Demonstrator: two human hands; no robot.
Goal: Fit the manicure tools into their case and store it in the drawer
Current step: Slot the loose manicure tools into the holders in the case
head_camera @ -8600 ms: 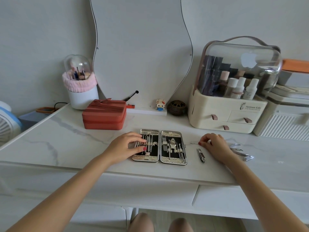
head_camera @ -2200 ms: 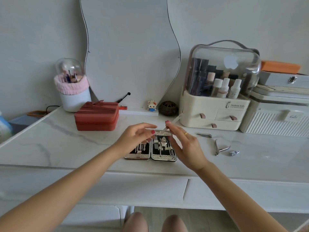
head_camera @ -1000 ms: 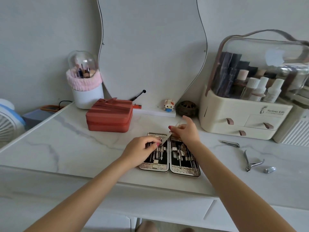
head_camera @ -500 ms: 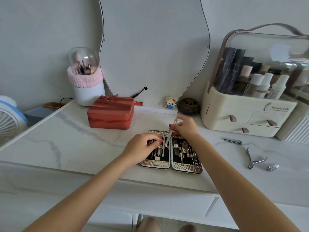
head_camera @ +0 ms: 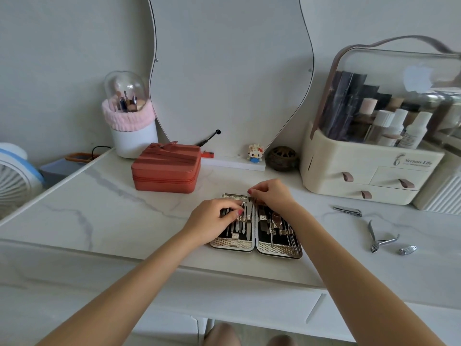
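Both forearms reach forward over the front edge of the white marble tabletop [head_camera: 104,211] and converge on the manicure case [head_camera: 254,224], which lies opened flat directly under the hands, its two halves side by side with metal tools strapped in. Beyond the right hand and off to its right stands a cream cosmetics organiser [head_camera: 369,171] with a clear domed lid; beyond the left hand sits a red zipped box [head_camera: 166,168].

The left hand [head_camera: 212,221] rests palm-down on the left half of the case, fingers curled and fingertips pressing on the tools there — whether it actually pinches one cannot be told. The right hand [head_camera: 273,194] hovers over the far edge of the case near the hinge, wrist bent, fingers curled in with thumb and forefinger pinched together on the top end of a slim tool [head_camera: 250,216] lying in the left half.

Well right of the right hand lie loose pieces — a nail clipper [head_camera: 348,211], cuticle nippers [head_camera: 378,237] and a small clipper [head_camera: 407,250].
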